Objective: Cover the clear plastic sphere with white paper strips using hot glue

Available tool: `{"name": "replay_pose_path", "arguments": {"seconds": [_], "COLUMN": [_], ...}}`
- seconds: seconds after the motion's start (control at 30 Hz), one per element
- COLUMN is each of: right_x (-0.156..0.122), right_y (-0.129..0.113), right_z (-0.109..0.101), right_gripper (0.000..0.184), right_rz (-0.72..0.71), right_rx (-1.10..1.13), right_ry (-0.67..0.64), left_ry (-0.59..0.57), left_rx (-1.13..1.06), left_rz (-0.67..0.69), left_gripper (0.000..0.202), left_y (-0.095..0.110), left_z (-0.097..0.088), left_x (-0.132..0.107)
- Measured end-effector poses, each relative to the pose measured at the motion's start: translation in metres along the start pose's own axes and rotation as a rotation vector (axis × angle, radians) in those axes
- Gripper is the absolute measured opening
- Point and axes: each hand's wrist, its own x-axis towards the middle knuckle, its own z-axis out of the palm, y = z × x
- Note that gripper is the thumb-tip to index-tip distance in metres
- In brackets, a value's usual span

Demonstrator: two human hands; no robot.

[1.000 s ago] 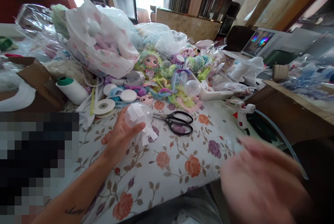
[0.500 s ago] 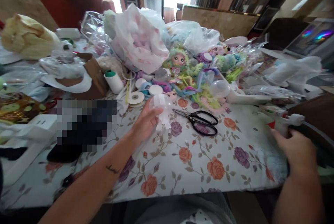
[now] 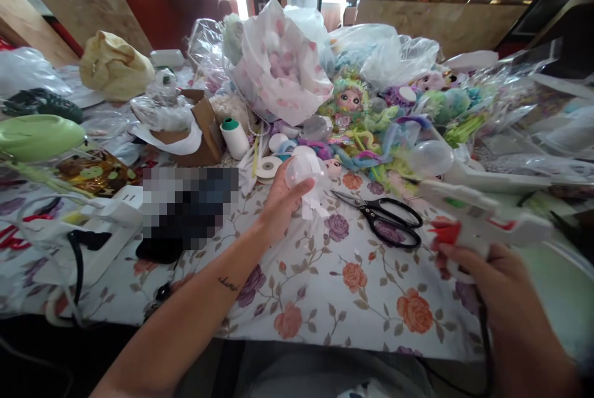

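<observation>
My left hand (image 3: 278, 203) is closed round a clear plastic ball (image 3: 301, 169) with white frilled paper hanging below it, held just above the flowered tablecloth (image 3: 325, 286). At the right my right hand (image 3: 492, 274) grips the handle of a white hot glue gun (image 3: 482, 221) with a red trigger, lifted off the table and pointing left. Black scissors (image 3: 385, 221) lie on the cloth between the two hands. Another clear ball (image 3: 429, 158) rests among the dolls behind the gun.
Behind the hands lies a heap of pastel-haired dolls (image 3: 352, 107), plastic bags (image 3: 283, 64), ribbon rolls (image 3: 268, 168) and a thread spool (image 3: 233, 137). A cardboard box (image 3: 199, 129) and a white power strip (image 3: 99, 231) are at the left. A blurred patch (image 3: 188, 203) covers something.
My right hand reached to the glue gun at the right, took hold of it and lifted it toward the middle. My left hand kept the clear ball. The view swung left.
</observation>
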Motion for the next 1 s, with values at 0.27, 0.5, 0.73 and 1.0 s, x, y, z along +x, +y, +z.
{"name": "replay_pose_path", "arguments": {"seconds": [0.27,0.5,0.73,1.0], "right_x": [-0.039,-0.046,-0.051,-0.050], "right_y": [-0.045,-0.041,-0.033,-0.028], "right_z": [0.077,0.087,0.088,0.087], "right_gripper": [0.018,0.023,0.030,0.036], "right_rz": [0.211,-0.010,-0.030,-0.034], "right_rx": [-0.028,-0.006,-0.029,-0.099], "right_ry": [-0.310,-0.306,-0.300,-0.325], "left_ry": [0.059,0.037,-0.005,-0.014], "left_rx": [0.113,0.065,0.081,0.069], "left_rz": [-0.006,-0.006,-0.002,-0.001], "left_gripper": [0.077,0.072,0.073,0.070], "left_y": [-0.002,0.001,-0.002,-0.003], "left_z": [0.000,0.011,0.010,0.012], "left_x": [-0.003,-0.011,-0.013,-0.016]}}
